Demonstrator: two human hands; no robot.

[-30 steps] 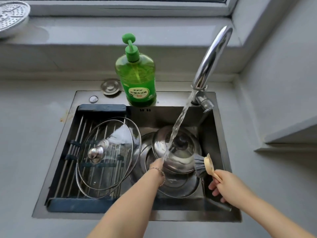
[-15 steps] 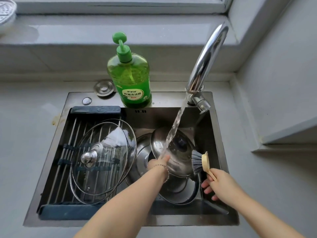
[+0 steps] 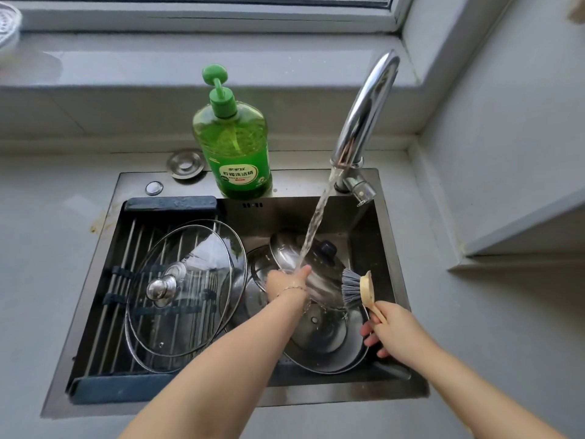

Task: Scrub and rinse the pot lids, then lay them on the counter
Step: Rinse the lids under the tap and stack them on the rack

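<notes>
The steel lid [image 3: 323,267] stood tilted under the stream [image 3: 316,223] in the right half of the sink [image 3: 300,182], above another lid [image 3: 326,340] lying on the sink floor; wet and held only at its near rim, I judged it could slip and clatter onto that one, or throw spray over the front edge; my left hand [image 3: 286,282] gripped that rim, forearm reaching in over the front edge; my right hand [image 3: 391,331] clasped the brush [image 3: 357,289] by its handle, bristles at the lid's right side, whether touching I couldn't tell.
</notes>
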